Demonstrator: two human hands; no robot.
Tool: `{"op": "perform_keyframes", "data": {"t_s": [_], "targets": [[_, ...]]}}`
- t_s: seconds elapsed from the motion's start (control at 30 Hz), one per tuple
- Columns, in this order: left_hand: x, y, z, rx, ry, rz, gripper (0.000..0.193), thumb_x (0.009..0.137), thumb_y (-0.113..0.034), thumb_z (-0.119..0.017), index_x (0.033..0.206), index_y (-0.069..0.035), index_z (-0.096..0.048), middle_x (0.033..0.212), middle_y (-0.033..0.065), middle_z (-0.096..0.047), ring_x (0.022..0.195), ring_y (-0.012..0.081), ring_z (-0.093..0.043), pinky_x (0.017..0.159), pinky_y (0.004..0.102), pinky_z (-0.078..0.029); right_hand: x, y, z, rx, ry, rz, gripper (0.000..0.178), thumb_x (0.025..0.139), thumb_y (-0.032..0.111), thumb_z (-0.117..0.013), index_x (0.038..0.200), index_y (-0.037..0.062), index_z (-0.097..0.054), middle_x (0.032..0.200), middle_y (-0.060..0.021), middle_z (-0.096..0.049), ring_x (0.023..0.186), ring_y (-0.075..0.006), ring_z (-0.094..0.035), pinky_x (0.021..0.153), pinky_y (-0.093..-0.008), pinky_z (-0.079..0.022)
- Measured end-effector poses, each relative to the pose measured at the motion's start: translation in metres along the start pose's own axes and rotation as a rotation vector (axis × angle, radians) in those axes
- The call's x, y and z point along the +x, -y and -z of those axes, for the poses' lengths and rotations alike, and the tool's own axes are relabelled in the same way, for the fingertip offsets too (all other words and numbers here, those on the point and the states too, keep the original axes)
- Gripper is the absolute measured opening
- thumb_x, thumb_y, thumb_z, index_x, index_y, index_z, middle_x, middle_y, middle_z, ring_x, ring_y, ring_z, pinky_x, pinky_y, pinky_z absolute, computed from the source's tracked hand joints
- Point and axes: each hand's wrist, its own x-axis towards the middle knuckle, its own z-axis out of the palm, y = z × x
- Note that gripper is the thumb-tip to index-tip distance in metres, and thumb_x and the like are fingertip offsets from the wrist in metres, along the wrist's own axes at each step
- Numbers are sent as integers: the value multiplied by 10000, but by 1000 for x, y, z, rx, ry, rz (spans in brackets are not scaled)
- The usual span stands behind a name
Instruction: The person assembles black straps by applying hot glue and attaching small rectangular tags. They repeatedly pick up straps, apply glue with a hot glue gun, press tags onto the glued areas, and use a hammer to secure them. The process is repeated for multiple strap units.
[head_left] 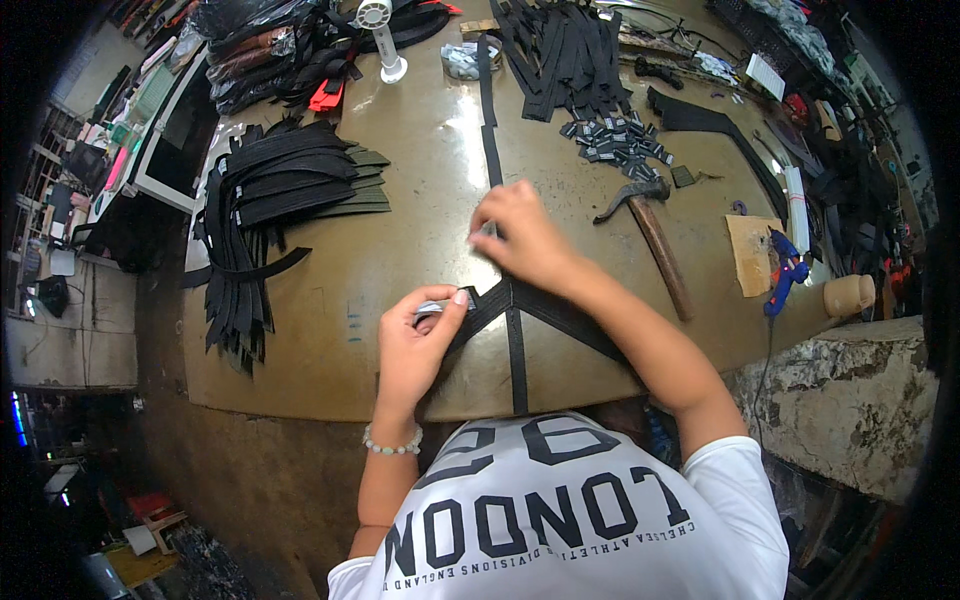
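Note:
My left hand point(418, 335) is closed, with thumb and fingers round a small whitish-grey piece point(432, 309). Its thumb tip is beside the end of a black strap point(480, 315) that slants across the table. My right hand point(523, 238) has its fingertips pinched together above a long narrow black strip point(517, 360). A little grey shows between those fingers, too small to name. Under my right forearm another black strap point(575, 325) slants off to the right, meeting the left one at the strip.
A hammer point(655, 245) lies right of my right arm, below a heap of small black tags point(617, 140). Black straps point(290, 175) are piled at left, more straps point(562, 55) at the back. A white handheld fan point(385, 45) stands far left; a blue glue gun point(787, 272) lies far right.

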Motion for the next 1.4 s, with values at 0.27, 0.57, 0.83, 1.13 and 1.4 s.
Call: {"op": "perform_keyframes", "data": {"t_s": [0.27,0.57,0.83,1.13,1.4], "targets": [[22,18,-25,451,130,-47,229,884,-220,-709,898,9,-709,628,106,-618,522,146,-519,534,304,-432,-41,4,118,-329,-253,-560,277,799,107,-733,1059,42,-662,1083,-103,-641,929,-259,-580,820,-373,-483],[17,25,-29,613,53,-136,244,877,-252,-704,1027,-63,-673,702,172,-657,552,293,-603,559,396,-465,-132,92,53,428,161,-319,177,804,114,-766,958,66,-694,1004,-61,-648,924,-228,-615,795,-333,-511],[18,28,-28,549,58,-211,227,902,-226,-680,1067,-71,-674,700,172,-647,545,283,-593,557,383,-460,-148,104,19,-37,301,-4,331,757,174,-715,1068,116,-619,954,-54,-548,912,-236,-546,759,-360,-420],[15,31,-21,471,98,-177,195,894,-167,-689,1048,-49,-677,685,164,-646,560,253,-618,561,357,-475,-145,106,17,-4,189,2,379,781,284,-785,1068,92,-629,993,-89,-547,843,-251,-571,698,-344,-471],[12,26,-21,482,122,-178,189,887,-162,-687,1047,-62,-669,706,169,-657,596,273,-642,583,372,-491,-112,72,25,-2,50,159,469,807,33,-605,1273,77,-582,1153,-131,-563,871,-228,-624,698,-304,-558]]}}
